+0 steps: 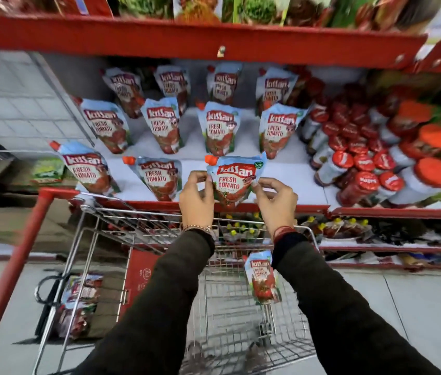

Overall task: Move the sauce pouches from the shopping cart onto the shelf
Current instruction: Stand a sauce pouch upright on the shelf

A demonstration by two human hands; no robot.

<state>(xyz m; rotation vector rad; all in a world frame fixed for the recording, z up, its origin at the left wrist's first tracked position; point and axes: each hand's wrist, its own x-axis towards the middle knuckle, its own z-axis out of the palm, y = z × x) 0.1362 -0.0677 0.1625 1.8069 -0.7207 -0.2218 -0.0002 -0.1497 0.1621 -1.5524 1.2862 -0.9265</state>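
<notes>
1. Supermarket aisle, red metal shelving with a white deck (289, 174); wire shopping cart (230, 315) parked directly under the hands.
2. Grip: left hand (196, 197) and right hand (276, 200) pinch the side edges of one blue-and-red plastic spouted sauce pouch (234, 182), thumb and fingertips pressed on the film, other fingers loose. Pouch is upright at the front lip of the deck; base contact is hidden, can't tell if it's seated.
3. Left of the grip: two front-row pouches (157, 177). Behind the grip: two more rows of pouches. Right of the grip: an open slot, then red-capped jars (359, 163).
4. Below the grip, one pouch (261, 277) remains in the cart, beside the right forearm. Probably near the end of the job.
5. Risks: the pouch sits close to the edge, so releasing before the base settles could tip it forward into the cart. Soft film may slump sideways.
6. Readable text: "Kissan", "FRESH TOMATO" on every pouch. Jar cap print is blurred, unreadable.
</notes>
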